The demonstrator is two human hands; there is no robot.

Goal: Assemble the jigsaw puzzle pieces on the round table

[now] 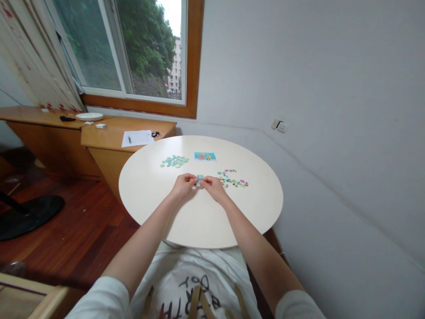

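Observation:
Both hands meet over the middle of a round white table (199,221). Between their fingertips is a small group of teal jigsaw puzzle pieces (199,178), partly covered by the fingers. My left hand (183,184) pinches its left side, and my right hand (214,186) grips the right side. Just right of my right hand lie loose multicoloured puzzle pieces (237,182), pink, yellow and teal. A heap of mostly teal puzzle pieces (175,161) is at the back left. Behind the hands lies a small teal picture card (205,156) with colourful figures.
A wooden cabinet (113,133) adjoins the table's left rear, bearing a paper sheet (137,138), keys (155,134) and a white plate (89,116). The wall (332,133) with a socket (282,127) borders the right. A black round base (31,217) stands on the floor.

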